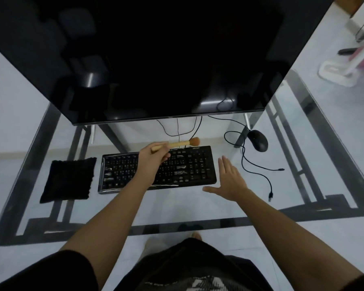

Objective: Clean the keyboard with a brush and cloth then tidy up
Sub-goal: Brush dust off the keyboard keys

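A black keyboard (189, 166) lies on the glass desk (177, 206) below the monitor. My left hand (150, 157) hovers over the keyboard's middle and grips a wooden-handled brush (183, 143), whose orange bristles point right, past the keyboard's far edge. My right hand (229, 181) is spread open just off the keyboard's right end, holding nothing. A black cloth (68, 178) lies flat to the left of the keyboard.
A large dark monitor (156, 59) overhangs the back of the desk. A black mouse (257, 140) sits at the back right, with loose black cables (259, 166) trailing toward the right front. A white stand base (336, 74) is on the floor at far right.
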